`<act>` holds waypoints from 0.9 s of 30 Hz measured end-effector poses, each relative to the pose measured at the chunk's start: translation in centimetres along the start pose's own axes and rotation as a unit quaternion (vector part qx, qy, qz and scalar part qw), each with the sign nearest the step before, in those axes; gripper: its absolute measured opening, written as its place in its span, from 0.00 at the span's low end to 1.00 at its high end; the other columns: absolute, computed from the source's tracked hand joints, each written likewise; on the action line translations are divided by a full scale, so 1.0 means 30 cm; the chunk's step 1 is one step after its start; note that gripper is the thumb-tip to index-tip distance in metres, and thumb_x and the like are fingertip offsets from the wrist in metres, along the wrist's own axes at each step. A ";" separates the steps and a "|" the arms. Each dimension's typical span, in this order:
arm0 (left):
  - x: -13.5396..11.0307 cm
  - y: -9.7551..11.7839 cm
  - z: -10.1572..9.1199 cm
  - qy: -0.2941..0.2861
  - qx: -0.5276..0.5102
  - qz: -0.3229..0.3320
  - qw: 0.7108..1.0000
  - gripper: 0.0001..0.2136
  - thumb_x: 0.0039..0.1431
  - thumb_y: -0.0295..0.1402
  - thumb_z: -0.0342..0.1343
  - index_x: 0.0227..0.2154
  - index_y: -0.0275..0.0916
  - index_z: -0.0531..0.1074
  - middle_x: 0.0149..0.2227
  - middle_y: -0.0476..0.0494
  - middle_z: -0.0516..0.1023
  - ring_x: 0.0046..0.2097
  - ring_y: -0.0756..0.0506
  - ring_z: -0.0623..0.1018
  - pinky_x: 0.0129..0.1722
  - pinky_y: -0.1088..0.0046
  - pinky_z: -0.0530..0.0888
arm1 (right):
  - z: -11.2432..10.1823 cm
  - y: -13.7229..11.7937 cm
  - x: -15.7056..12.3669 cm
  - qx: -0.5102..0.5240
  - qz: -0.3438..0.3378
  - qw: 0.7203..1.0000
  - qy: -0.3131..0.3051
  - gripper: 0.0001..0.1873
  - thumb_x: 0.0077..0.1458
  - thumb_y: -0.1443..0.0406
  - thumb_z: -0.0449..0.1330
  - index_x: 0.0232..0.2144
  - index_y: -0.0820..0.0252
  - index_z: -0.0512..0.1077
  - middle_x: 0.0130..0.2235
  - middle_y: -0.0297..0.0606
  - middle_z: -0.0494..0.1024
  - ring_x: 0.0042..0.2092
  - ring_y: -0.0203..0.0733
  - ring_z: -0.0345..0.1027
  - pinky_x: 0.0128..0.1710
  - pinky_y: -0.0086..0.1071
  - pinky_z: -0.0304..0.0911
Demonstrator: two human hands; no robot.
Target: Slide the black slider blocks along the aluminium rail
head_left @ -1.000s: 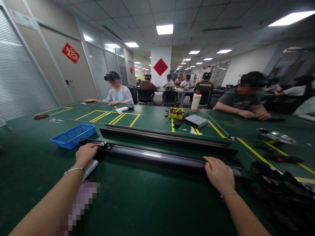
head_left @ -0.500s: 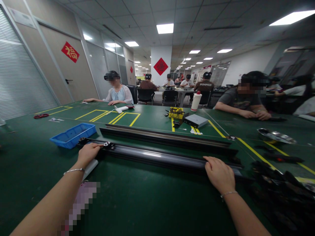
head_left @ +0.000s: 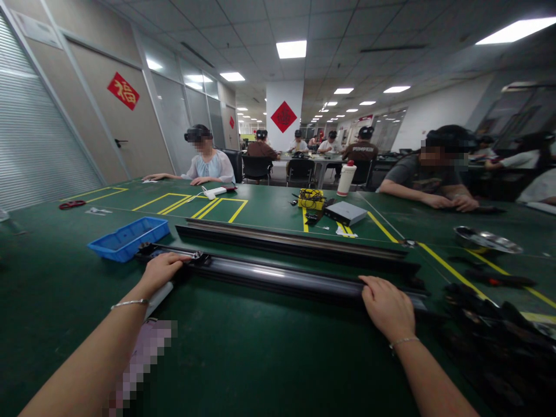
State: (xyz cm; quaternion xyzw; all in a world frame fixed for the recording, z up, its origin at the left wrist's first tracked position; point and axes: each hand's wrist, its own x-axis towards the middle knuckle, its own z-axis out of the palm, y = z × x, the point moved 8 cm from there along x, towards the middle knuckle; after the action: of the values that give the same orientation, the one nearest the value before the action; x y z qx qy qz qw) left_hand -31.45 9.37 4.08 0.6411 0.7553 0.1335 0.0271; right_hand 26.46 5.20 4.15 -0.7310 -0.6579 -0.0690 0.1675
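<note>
A long glossy black rail (head_left: 278,279) lies across the green table in front of me. At its left end, my left hand (head_left: 161,271) has its fingers closed against a small black fitting (head_left: 198,256) with a shiny top that sits in the rail's channel. The fingertips partly hide the fitting. Towards the other end, my right hand (head_left: 390,307) grips the rail, its fingers over the top and its thumb out of sight. Just behind lies a second long black rail (head_left: 295,242), which neither hand touches.
A blue plastic tray (head_left: 130,237) stands by the rail's left end. To the right are a pile of black parts (head_left: 499,341) and a metal bowl (head_left: 487,240). Farther back are a yellow basket (head_left: 311,199) of cables, a grey box (head_left: 346,214) and a white bottle (head_left: 346,179). Co-workers sit beyond.
My left hand has moved a little to the right along the rail, and the small fitting has slid the same way. My right hand has stayed in place.
</note>
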 end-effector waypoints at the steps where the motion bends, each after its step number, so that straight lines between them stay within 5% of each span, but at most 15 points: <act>1: 0.001 0.002 0.002 0.001 0.000 0.005 1.000 0.19 0.53 0.35 0.44 0.43 0.45 0.77 0.48 0.50 0.77 0.51 0.45 0.73 0.53 0.71 0.65 | -0.001 -0.001 0.000 0.000 0.000 1.000 -0.001 0.25 0.58 0.61 0.40 0.48 0.54 0.72 0.51 0.38 0.74 0.54 0.45 0.62 0.50 0.44 0.56; 17: -0.032 0.088 0.009 -0.003 0.010 0.118 0.993 0.22 0.51 0.41 0.43 0.46 0.48 0.75 0.48 0.50 0.77 0.52 0.43 0.72 0.55 0.67 0.64 | 0.003 0.002 0.002 -0.005 -0.004 1.000 0.008 0.24 0.58 0.62 0.41 0.47 0.54 0.72 0.50 0.37 0.74 0.54 0.43 0.63 0.49 0.42 0.57; 27: -0.087 0.145 0.023 -0.084 0.041 0.097 0.991 0.24 0.54 0.39 0.43 0.55 0.51 0.65 0.55 0.46 0.70 0.58 0.37 0.65 0.58 0.43 0.49 | -0.003 -0.003 -0.005 -0.005 -0.007 1.000 0.016 0.24 0.57 0.63 0.41 0.47 0.54 0.72 0.50 0.37 0.74 0.54 0.43 0.63 0.50 0.42 0.56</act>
State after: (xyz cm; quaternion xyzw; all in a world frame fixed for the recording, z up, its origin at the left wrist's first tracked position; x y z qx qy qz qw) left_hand -26.66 7.54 4.11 0.7210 0.6892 0.0501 0.0517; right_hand 26.38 5.04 4.19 -0.7263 -0.6595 -0.0850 0.1741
